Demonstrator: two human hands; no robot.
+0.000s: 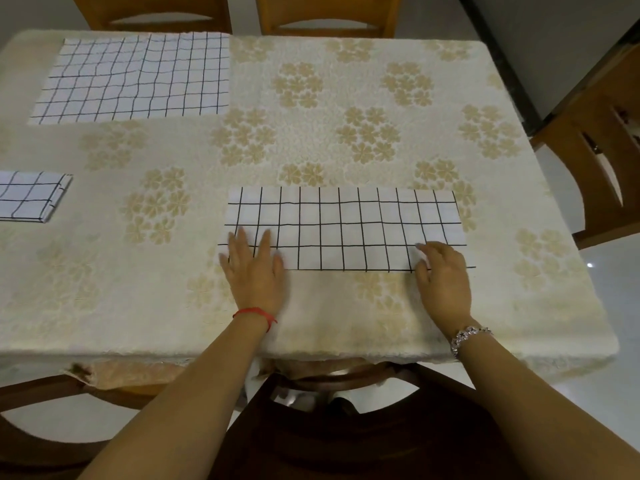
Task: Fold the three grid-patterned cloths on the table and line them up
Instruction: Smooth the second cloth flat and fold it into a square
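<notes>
1. Your left hand [254,271] lies flat and open, palm down, fingers spread over the near left corner of the long folded cloth [346,230]; it grips nothing, only presses.
2. Your right hand [443,277] rests on the near right corner of the same cloth with its fingers loosely curled; you cannot tell whether the fingertips pinch the edge or merely touch it.
3. That cloth is a long strip folded lengthwise, lying flat in front of you on the right half of the table [329,306], its near edge straight between your two hands.
4. A red string bracelet [256,313] circles your left wrist and a silver bracelet [467,336] your right.
5. A small folded cloth [31,197] sits at the left edge of the view, well apart from the strip and partly cut off.
6. The third cloth [138,77] lies spread open at the far left corner.
7. Wooden chairs [329,15] stand around the table, which wears a cream flowered covering.
</notes>
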